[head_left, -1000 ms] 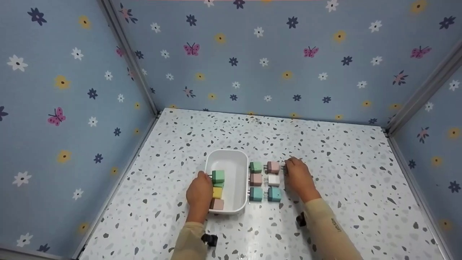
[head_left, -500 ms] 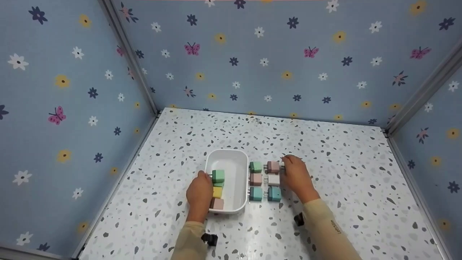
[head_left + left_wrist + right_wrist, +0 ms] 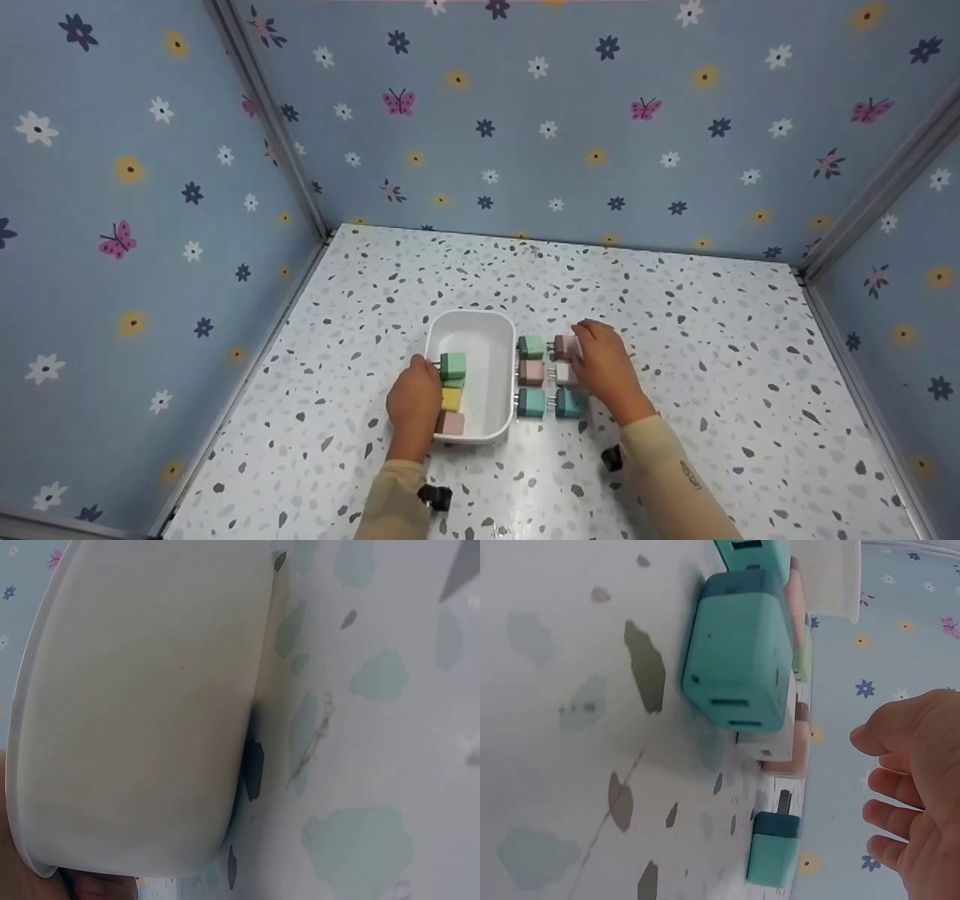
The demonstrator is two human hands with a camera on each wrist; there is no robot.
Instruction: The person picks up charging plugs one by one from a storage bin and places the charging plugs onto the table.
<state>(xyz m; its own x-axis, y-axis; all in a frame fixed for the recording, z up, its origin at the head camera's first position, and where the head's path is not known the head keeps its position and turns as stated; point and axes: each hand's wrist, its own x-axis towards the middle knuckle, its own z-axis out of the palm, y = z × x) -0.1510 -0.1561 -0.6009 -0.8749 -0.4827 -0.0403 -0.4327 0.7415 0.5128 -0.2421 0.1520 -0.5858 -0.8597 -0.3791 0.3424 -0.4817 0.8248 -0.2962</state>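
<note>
My left hand (image 3: 415,401) grips the left rim of a white plastic bin (image 3: 491,375); in the left wrist view, fingers show at the rim (image 3: 28,859). Inside, a green charger plug (image 3: 454,365), a yellow one (image 3: 451,399) and a pink one (image 3: 451,423) lie along the left wall. My right hand (image 3: 606,367) hovers over the right column of plugs on the table, fingers loosely bent and holding nothing. It overlaps a pink plug (image 3: 564,346) and a white plug (image 3: 564,373). A teal plug (image 3: 774,849) stands under it in the right wrist view, hidden in the head view.
Right of the bin, a green plug (image 3: 531,346), a pink plug (image 3: 531,372) and a blue-green plug (image 3: 531,403) form a column. A teal plug (image 3: 568,403) stands nearest in the adjoining column. Flower-patterned panels (image 3: 540,135) enclose the speckled table (image 3: 720,337).
My right hand has moved left from beside the right column to over it and now covers parts of its plugs. My left hand and the bin have stayed in place.
</note>
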